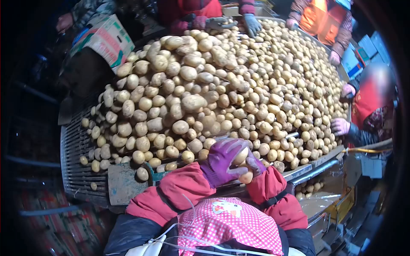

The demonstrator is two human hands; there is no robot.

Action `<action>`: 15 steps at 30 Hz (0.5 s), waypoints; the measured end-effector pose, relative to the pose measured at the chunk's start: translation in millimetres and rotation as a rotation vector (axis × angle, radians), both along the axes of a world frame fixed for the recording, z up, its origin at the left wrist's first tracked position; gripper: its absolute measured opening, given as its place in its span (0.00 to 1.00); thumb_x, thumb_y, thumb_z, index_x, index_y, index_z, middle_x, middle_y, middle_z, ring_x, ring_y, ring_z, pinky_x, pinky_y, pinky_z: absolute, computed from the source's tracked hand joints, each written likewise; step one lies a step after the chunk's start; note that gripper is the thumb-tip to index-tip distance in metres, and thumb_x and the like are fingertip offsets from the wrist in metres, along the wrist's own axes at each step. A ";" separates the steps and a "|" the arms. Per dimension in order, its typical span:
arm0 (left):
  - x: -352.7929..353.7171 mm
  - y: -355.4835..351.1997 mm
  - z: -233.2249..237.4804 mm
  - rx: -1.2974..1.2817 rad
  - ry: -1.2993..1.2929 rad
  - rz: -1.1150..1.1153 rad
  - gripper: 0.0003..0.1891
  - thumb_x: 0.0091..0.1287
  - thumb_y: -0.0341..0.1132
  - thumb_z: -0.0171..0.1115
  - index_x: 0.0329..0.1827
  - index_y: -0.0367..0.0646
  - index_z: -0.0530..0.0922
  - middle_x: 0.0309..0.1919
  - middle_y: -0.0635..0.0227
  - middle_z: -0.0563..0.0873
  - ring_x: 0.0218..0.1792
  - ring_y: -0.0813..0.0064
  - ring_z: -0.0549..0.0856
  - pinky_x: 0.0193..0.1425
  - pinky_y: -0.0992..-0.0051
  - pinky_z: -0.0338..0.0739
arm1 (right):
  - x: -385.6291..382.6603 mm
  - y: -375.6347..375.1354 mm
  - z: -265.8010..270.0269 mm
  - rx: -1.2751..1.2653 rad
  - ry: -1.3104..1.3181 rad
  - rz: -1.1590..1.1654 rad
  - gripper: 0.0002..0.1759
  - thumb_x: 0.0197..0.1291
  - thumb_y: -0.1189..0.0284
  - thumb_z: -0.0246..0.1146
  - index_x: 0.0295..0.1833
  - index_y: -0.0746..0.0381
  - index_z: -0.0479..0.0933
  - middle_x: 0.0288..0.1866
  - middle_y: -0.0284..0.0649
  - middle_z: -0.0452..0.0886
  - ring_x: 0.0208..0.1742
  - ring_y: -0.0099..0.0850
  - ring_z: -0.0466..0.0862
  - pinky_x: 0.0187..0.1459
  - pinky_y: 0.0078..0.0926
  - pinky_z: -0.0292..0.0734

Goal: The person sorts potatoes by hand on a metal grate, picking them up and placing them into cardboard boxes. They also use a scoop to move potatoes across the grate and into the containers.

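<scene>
Both my hands, in purple gloves, are together at the near edge of a big heap of potatoes (pixel 194 102). My left hand (pixel 224 160) curls over potatoes from the left side. From the right, my right hand (pixel 255 163) closes against the same small bunch. Between the two palms show a pale potato (pixel 241 157) and, lower down, another potato (pixel 246 177). Which hand bears which potato is partly hidden by the fingers. More potatoes lie just beyond my fingertips.
A slatted metal rack (pixel 81 158) extends left, beside a worn flat plate (pixel 124 183). Gloved co-workers' hands reach in at the far and right edges. A printed carton (pixel 109 40) stands upper left. Potatoes also lie in a box (pixel 309 187) below right.
</scene>
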State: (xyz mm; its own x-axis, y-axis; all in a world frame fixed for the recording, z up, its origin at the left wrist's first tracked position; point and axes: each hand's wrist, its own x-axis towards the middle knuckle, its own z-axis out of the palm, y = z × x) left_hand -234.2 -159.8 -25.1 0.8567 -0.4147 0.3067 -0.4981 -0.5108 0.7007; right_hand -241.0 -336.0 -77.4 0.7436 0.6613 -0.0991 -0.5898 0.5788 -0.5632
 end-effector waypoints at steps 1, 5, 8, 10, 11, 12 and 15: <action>-1.9 -4.5 3.5 -0.037 0.069 -0.028 0.37 0.53 0.49 0.76 0.64 0.40 0.75 0.61 0.52 0.80 0.64 0.50 0.77 0.70 0.53 0.68 | -0.6 -2.8 -1.9 0.088 0.048 -0.022 0.48 0.59 0.51 0.65 0.78 0.61 0.53 0.70 0.49 0.70 0.67 0.47 0.75 0.67 0.46 0.70; 46.5 45.4 -10.3 0.183 -0.345 0.324 0.31 0.55 0.44 0.75 0.63 0.47 0.77 0.62 0.55 0.76 0.64 0.52 0.74 0.69 0.55 0.69 | -17.9 -24.8 -32.8 0.068 0.191 -0.185 0.42 0.62 0.54 0.66 0.76 0.59 0.58 0.63 0.52 0.75 0.64 0.47 0.76 0.66 0.47 0.71; 90.2 103.2 -8.0 0.570 -0.278 0.508 0.33 0.56 0.51 0.72 0.68 0.63 0.75 0.67 0.54 0.72 0.64 0.48 0.74 0.69 0.53 0.70 | -33.6 -26.5 -30.4 0.268 0.333 -0.278 0.40 0.64 0.52 0.65 0.75 0.55 0.59 0.60 0.56 0.75 0.55 0.46 0.80 0.54 0.45 0.80; 112.3 131.1 -37.2 0.690 -0.208 0.416 0.34 0.58 0.53 0.72 0.70 0.63 0.73 0.67 0.56 0.74 0.63 0.48 0.75 0.67 0.52 0.71 | -34.5 -38.1 -47.7 0.402 0.329 -0.246 0.38 0.66 0.50 0.64 0.75 0.54 0.61 0.61 0.58 0.75 0.47 0.44 0.82 0.45 0.41 0.83; 119.9 131.8 -32.0 0.671 -0.124 0.406 0.34 0.59 0.54 0.70 0.71 0.63 0.73 0.65 0.57 0.76 0.61 0.49 0.77 0.66 0.54 0.72 | -35.9 -44.6 -43.1 0.463 0.333 -0.269 0.37 0.66 0.50 0.64 0.74 0.53 0.61 0.61 0.58 0.74 0.45 0.43 0.82 0.43 0.40 0.84; 122.4 129.4 -27.2 0.657 -0.037 0.396 0.34 0.60 0.55 0.69 0.71 0.63 0.73 0.63 0.57 0.77 0.58 0.50 0.78 0.65 0.55 0.73 | -37.4 -51.2 -38.5 0.525 0.336 -0.290 0.36 0.66 0.50 0.63 0.74 0.51 0.62 0.62 0.59 0.74 0.43 0.42 0.82 0.41 0.38 0.84; 125.8 129.2 -26.6 0.684 -0.181 0.499 0.33 0.63 0.53 0.68 0.71 0.61 0.71 0.54 0.56 0.81 0.52 0.51 0.82 0.56 0.54 0.77 | -47.1 -69.2 -23.4 0.536 0.391 -0.396 0.34 0.67 0.51 0.62 0.74 0.51 0.63 0.60 0.58 0.75 0.43 0.41 0.80 0.43 0.38 0.82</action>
